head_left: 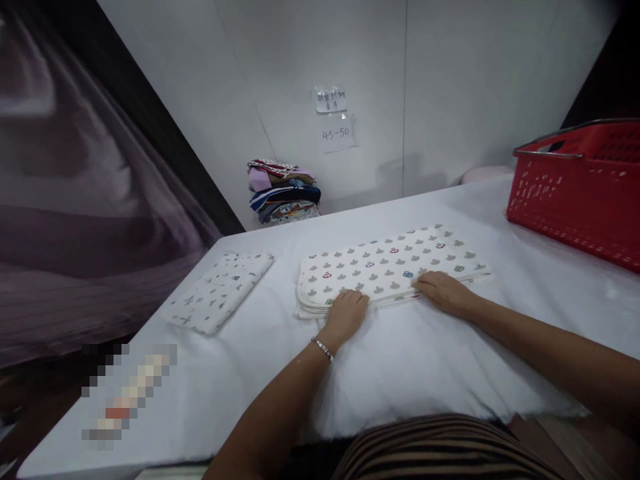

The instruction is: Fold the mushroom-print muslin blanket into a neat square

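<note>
A white folded cloth (385,263) with grey mushroom-like prints and a few coloured ones lies wide across the white-covered table. Its layers show along the near edge and at the rounded left corner. My left hand (347,313), with a bracelet at the wrist, grips that near edge left of the middle, fingers over the top layer. Farther right, my right hand (445,292) has its fingers closed together on the same edge; its thumb is hidden. A smaller folded white cloth (220,290) with small dark prints lies apart to the left.
A red plastic basket (575,200) with a metal handle stands at the right. Folded fabrics are stacked (285,193) by the wall beyond the far edge. Two paper notes (336,133) hang above. A draped curtain (100,180) borders the left; a pixelated patch (130,393) hides something on the table.
</note>
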`<state>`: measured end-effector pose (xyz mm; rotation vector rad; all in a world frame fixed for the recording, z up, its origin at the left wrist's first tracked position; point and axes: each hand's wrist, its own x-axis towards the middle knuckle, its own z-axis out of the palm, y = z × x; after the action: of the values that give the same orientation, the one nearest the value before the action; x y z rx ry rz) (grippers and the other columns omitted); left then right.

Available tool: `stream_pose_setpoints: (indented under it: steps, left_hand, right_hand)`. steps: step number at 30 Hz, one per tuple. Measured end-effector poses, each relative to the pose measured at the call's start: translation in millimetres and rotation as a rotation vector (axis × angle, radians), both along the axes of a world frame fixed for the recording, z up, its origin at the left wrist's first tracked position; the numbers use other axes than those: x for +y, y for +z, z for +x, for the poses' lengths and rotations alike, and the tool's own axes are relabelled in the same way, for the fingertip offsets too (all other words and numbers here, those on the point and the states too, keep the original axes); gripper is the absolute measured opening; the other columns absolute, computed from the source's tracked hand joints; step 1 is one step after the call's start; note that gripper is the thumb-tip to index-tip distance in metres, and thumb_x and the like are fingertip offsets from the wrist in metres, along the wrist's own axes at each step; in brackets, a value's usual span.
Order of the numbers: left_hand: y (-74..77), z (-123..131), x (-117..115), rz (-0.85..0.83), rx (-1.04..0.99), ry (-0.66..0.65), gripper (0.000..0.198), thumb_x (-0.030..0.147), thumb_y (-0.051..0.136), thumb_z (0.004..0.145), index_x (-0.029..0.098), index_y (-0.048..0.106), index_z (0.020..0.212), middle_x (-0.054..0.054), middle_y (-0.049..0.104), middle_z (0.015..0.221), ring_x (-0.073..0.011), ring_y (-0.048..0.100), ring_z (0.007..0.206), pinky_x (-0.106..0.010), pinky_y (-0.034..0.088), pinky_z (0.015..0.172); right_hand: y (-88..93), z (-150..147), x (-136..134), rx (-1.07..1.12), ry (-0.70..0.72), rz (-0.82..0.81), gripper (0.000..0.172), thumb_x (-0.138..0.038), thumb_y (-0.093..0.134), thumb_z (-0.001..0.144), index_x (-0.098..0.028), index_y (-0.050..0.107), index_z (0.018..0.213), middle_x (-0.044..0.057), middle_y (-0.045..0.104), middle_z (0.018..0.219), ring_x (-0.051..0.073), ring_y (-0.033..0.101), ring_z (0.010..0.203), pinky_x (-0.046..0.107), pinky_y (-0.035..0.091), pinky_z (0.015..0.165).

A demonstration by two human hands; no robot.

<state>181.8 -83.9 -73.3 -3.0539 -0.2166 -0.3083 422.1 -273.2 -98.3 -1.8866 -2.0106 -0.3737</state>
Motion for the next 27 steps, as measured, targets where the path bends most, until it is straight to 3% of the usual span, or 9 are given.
stream_pose_setpoints:
  steps: [8, 14, 21, 27]
  left_hand:
    - [3.0, 3.4, -3.5, -0.012, -0.044, -0.018, 0.031, 0.008, 0.042, 0.084, 0.024, 0.058, 0.104, -0.009, 0.061, 0.102, -0.0268, 0.055, 0.098, -0.041, 0.044, 0.083]
    - [-3.3, 11.1, -4.9, -0.007, -0.083, -0.020, 0.029, 0.007, 0.043, 0.085, 0.022, 0.058, 0.104, -0.007, 0.062, 0.100, -0.0244, 0.055, 0.094, -0.039, 0.044, 0.081]
    - [-8.1, 11.1, -2.6, 0.021, -0.116, -0.016, 0.026, 0.005, 0.045, 0.084, 0.020, 0.059, 0.100, -0.006, 0.061, 0.094, -0.0224, 0.055, 0.089, -0.037, 0.044, 0.078]
    - [-8.7, 11.2, -2.1, 0.052, -0.144, -0.023, 0.027, 0.005, 0.046, 0.083, 0.020, 0.059, 0.101, -0.005, 0.061, 0.095, -0.0213, 0.056, 0.091, -0.036, 0.045, 0.079]
  right_hand:
    - [4.2, -3.3, 2.7, 0.045, -0.049, -0.062, 0.036, -0.025, 0.032, 0.095, -0.023, 0.065, 0.110, 0.008, 0.066, 0.103, 0.022, 0.059, 0.093, 0.038, 0.048, 0.081]
    - [17.8, -0.9, -6.5, 0.030, -0.129, -0.151, 0.039, -0.030, 0.025, 0.097, -0.036, 0.056, 0.121, 0.000, 0.063, 0.115, 0.019, 0.056, 0.102, 0.036, 0.046, 0.090]
    - [18.9, 31.3, -46.6, -0.044, -0.226, -0.096, 0.038, -0.026, 0.029, 0.096, -0.021, 0.060, 0.118, 0.010, 0.065, 0.108, 0.022, 0.058, 0.097, 0.040, 0.048, 0.087]
    - [10.0, 65.2, -72.3, -0.065, -0.239, -0.030, 0.033, -0.028, 0.037, 0.094, -0.018, 0.063, 0.111, 0.012, 0.065, 0.107, 0.023, 0.059, 0.097, 0.042, 0.049, 0.088]
